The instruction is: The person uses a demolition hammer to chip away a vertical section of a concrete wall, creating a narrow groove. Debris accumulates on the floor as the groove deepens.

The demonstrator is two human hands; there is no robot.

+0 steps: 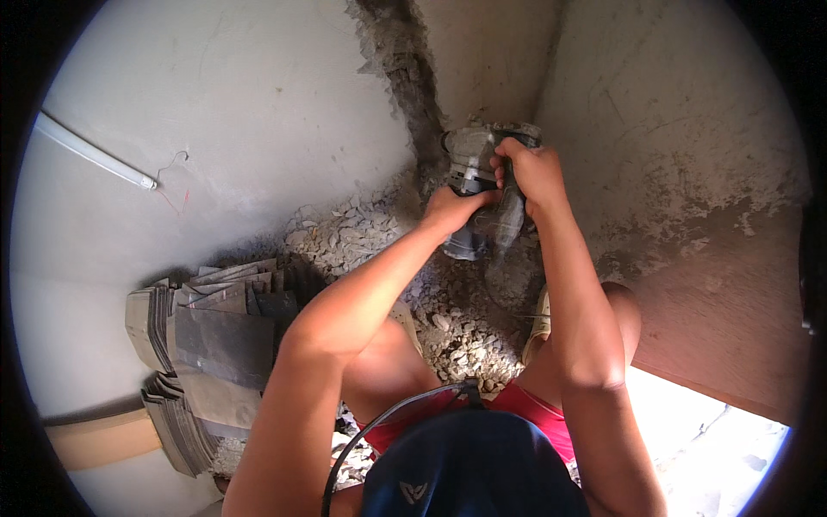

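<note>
I note both hands closed on the dusty grey power chisel (476, 185), left hand (450, 209) low, right hand (534, 171) on top, bit at the wall's chased corner above floor rubble (362, 233); chasing appears underway, next needing steady pressure.

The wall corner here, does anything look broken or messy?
Yes. A rough channel is gouged into the wall corner, and broken rubble lies heaped below it. Both hands, left hand and right hand, grip a dusty power tool there.
</note>
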